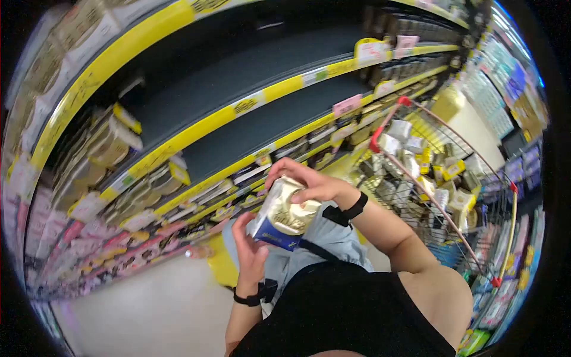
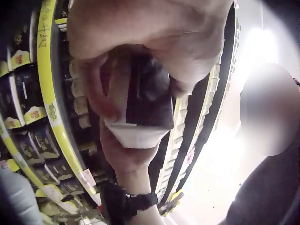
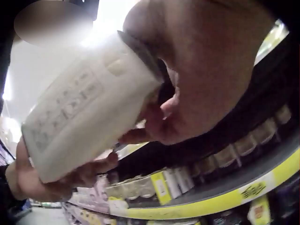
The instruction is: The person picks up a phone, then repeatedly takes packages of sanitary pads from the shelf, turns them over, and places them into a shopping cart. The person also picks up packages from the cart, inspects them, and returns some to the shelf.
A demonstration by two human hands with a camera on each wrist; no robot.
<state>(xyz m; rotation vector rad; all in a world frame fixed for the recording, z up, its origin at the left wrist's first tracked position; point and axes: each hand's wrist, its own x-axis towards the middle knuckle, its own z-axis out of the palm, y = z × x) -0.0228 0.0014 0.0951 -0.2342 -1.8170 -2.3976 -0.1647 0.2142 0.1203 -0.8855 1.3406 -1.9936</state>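
Note:
Both hands hold a box-shaped package with gold, white and dark blue faces [image 1: 284, 217] in front of the person's lap. My right hand [image 1: 306, 183] grips its upper end, the thumb lying across the gold front and the fingers round the far edge. At the lower left corner, my left hand [image 1: 250, 253] holds the package between fingers and thumb. One white side with printed panels [image 3: 84, 108] faces the right wrist camera. In the left wrist view a dark face and a pale end of the package [image 2: 140, 136] show between the two hands.
A shelf unit with yellow price strips [image 1: 244, 107] curves along the front and left, with similar packages [image 1: 116, 140] on it. On the right stands a wire shopping cart with red corners [image 1: 404, 101], heaped with packages [image 1: 446, 172]. Pale floor [image 1: 131, 297] lies at lower left.

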